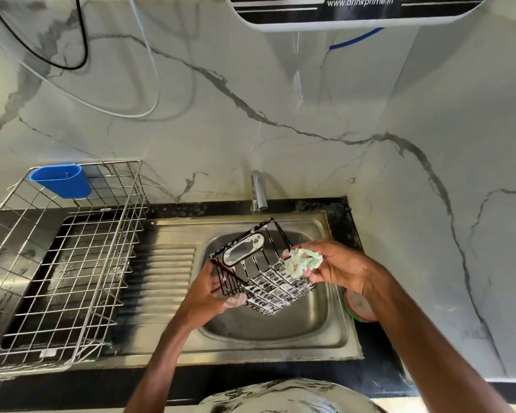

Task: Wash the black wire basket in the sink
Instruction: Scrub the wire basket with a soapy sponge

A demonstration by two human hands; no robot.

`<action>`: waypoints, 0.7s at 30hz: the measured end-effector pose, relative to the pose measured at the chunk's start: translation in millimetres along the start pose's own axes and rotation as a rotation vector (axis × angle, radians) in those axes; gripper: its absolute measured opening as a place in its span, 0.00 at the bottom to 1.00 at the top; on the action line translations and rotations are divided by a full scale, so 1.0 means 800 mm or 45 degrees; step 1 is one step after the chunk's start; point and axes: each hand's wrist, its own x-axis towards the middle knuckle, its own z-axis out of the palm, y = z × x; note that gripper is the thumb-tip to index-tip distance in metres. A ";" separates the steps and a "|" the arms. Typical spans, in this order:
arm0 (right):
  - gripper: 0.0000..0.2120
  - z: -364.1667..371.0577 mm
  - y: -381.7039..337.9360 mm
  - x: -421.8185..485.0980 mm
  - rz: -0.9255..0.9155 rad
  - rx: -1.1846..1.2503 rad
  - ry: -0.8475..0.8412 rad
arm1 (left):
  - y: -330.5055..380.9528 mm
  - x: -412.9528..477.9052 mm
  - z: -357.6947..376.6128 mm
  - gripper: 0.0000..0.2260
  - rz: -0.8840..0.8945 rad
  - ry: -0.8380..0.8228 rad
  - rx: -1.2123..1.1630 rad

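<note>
Holding basket [262, 269] tilted | L hand [212, 289] grip | long axis upper-left→lower-right

The black wire basket [261, 268] is held tilted above the steel sink [337, 329] bowl, its open side turned up and away; white soap suds coat its grid base and the oval plate on its side
</note>
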 end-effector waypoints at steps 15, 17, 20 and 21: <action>0.06 0.042 0.030 0.009 -0.036 -0.670 -0.001 | 0.051 0.009 0.046 0.61 -0.384 0.132 -0.158; 0.07 0.043 0.031 0.007 -0.068 -0.723 0.000 | 0.054 0.011 0.049 0.63 -0.431 0.140 -0.113; 0.08 0.037 0.032 0.006 -0.073 -0.761 0.014 | 0.057 0.010 0.048 0.61 -0.443 0.075 -0.109; 0.09 0.034 0.033 0.007 -0.067 -0.760 0.008 | 0.055 0.010 0.048 0.59 -0.426 0.063 -0.105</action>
